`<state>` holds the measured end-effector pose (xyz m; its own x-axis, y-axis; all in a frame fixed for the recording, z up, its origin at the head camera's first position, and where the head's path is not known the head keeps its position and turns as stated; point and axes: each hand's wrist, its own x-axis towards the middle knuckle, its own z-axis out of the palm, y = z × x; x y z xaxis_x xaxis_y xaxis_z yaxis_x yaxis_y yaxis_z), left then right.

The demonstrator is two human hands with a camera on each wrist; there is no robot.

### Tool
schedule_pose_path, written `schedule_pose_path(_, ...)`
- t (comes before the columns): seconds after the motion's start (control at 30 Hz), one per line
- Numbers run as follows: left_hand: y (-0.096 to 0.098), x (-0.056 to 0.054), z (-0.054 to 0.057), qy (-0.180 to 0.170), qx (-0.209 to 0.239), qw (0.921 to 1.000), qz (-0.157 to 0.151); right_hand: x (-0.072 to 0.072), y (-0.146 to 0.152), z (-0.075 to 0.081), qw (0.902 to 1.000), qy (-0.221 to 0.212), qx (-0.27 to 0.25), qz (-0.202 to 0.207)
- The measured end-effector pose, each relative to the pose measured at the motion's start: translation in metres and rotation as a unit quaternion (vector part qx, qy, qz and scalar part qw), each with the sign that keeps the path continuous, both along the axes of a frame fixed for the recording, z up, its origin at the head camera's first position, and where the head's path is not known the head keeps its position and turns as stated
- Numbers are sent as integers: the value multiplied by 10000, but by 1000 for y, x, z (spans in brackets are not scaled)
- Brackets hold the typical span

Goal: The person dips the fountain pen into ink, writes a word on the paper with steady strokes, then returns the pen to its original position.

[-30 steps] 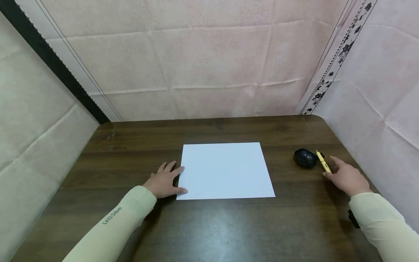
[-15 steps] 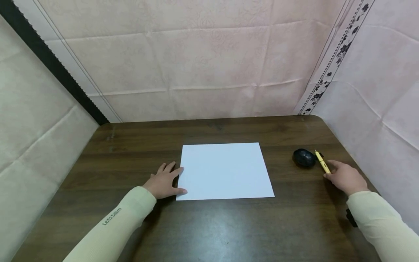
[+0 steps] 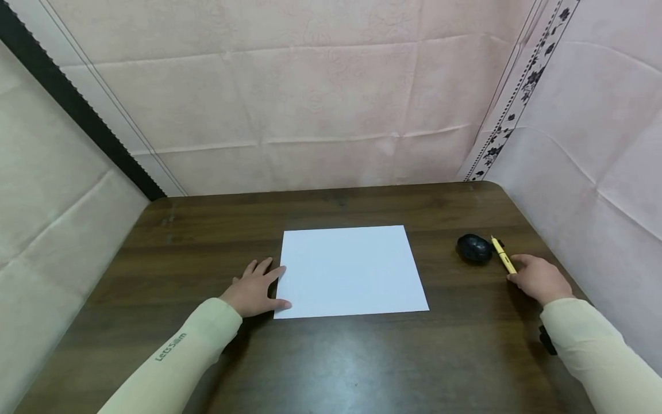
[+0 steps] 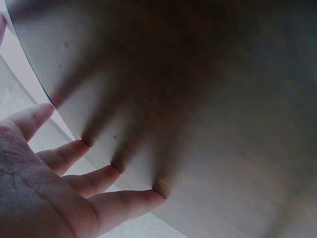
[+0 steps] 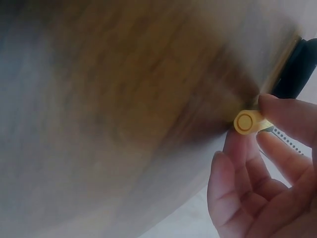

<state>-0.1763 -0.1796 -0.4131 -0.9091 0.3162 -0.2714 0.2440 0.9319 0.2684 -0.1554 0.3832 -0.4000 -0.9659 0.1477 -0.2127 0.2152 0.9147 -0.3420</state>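
Note:
A blank white sheet of paper [image 3: 351,270] lies flat near the middle of the table. My left hand [image 3: 253,292] is spread at its left side, with thumb and index fingertips on the paper's left edge. In the left wrist view the fingers [image 4: 126,204] are fairly straight, their tips touching the table. At the right, my right hand [image 3: 543,280] pinches the near end of a yellow pen [image 3: 503,255] between thumb and fingers. The pen's round end [image 5: 244,122] faces the right wrist camera. Just left of the pen sits a glossy black rounded object [image 3: 474,249].
The dark wooden table [image 3: 331,356] has rounded far corners. Pale patterned cloth [image 3: 331,115] hangs behind it and on both sides. The right-hand cloth [image 3: 610,144] comes close to my right arm.
My right index finger has curled in from a stretched pose to the pen. The left hand keeps its place on the paper's edge. The whole head view has shifted slightly.

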Motion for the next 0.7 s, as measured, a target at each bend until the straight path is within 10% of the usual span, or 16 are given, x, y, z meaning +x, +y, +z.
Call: schedule_pose_path(0.7, 2, 3, 5, -15, 70, 10000, 14, 3, 4, -3, 9995, 319, -44, -30)
